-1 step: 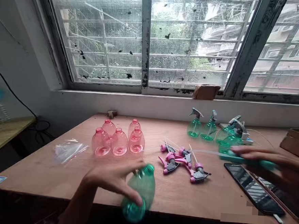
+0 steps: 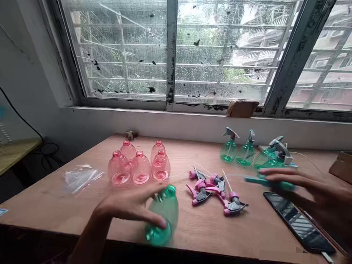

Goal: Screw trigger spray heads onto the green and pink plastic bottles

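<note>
My left hand point(image 2: 125, 209) grips a clear green spray bottle point(image 2: 167, 208) without a top, tilted near the table's front edge. My right hand point(image 2: 319, 194), blurred, holds a green sprayer head point(image 2: 269, 182) over the right side; its pale dip tube points left. Between the hands lies a loose cluster of pink and grey trigger sprayers point(image 2: 214, 189), with white tubes sticking up. Several pink bottles point(image 2: 140, 167) without tops stand upright to the left, beyond my left hand. At the back right are several green bottles point(image 2: 246, 153) fitted with grey trigger tops.
A phone point(image 2: 296, 221) with a white cable lies below my right hand. A clear plastic bag point(image 2: 82, 177) is on the left of the wooden table point(image 2: 77, 209). One brown box point(image 2: 350, 166) sits at the right, and a brown block point(image 2: 242, 108) rests on the windowsill.
My left hand has moved slightly up and left with the green bottle. My right hand has shifted left with the sprayer head.
</note>
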Demonstrator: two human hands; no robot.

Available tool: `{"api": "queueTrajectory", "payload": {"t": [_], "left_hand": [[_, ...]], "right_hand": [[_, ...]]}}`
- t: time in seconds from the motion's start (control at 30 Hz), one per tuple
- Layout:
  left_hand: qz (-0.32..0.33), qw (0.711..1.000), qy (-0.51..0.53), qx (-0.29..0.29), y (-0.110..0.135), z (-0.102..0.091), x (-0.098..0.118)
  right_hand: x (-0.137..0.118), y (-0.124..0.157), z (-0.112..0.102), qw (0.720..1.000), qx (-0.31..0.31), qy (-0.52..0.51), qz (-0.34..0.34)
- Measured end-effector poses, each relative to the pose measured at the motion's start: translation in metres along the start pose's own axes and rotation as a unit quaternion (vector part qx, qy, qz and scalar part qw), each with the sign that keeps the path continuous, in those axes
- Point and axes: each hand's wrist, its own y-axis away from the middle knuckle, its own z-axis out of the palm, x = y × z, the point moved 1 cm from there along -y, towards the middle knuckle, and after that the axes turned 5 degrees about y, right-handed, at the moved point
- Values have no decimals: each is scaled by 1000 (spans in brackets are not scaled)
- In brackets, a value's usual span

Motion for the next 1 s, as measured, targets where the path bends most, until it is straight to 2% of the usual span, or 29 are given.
{"api": "queueTrajectory", "payload": {"t": [0.07, 0.13, 0.2, 0.27, 0.37, 0.47, 0.53, 0.57, 0.63, 0.67, 0.77, 0.8, 0.9, 1.0], "left_hand": [[-6, 998, -5, 61, 3, -7, -12], [0, 995, -13, 100, 2, -13, -24], [13, 989, -23, 143, -2, -18, -36], [24, 981, -32, 191, -9, -22, -48], [38, 963, -41, 263, -24, -25, -69], [45, 948, -43, 314, -37, -25, -87], [47, 939, -44, 339, -42, -24, -94], [50, 935, -45, 349, -44, -24, -95], [62, 927, -50, 366, -43, -23, -91], [70, 923, -54, 374, -42, -23, -86], [99, 908, -69, 401, -32, -25, -61], [112, 904, -75, 406, -26, -25, -51], [156, 899, -89, 400, -9, -22, -19], [208, 900, -102, 369, 1, -11, 8]], "right_hand": [[7, -25, 39, 993, -118, 13, 3], [12, -40, 75, 985, -174, 12, -1], [14, -43, 106, 973, -232, 3, -8], [12, -38, 128, 962, -274, -3, -4], [10, -29, 139, 949, -315, -10, 12], [12, -27, 128, 943, -330, -28, 22], [22, -32, 112, 954, -295, -45, 28], [30, -36, 102, 966, -250, -41, 40], [52, -48, 78, 990, -104, 25, 93], [65, -55, 65, 984, -28, 94, 151], [103, -72, 33, 940, 83, 177, 281], [112, -76, 26, 923, 100, 193, 318], [121, -82, 16, 892, 85, 206, 392], [97, -77, 16, 893, 77, 207, 391]]}}
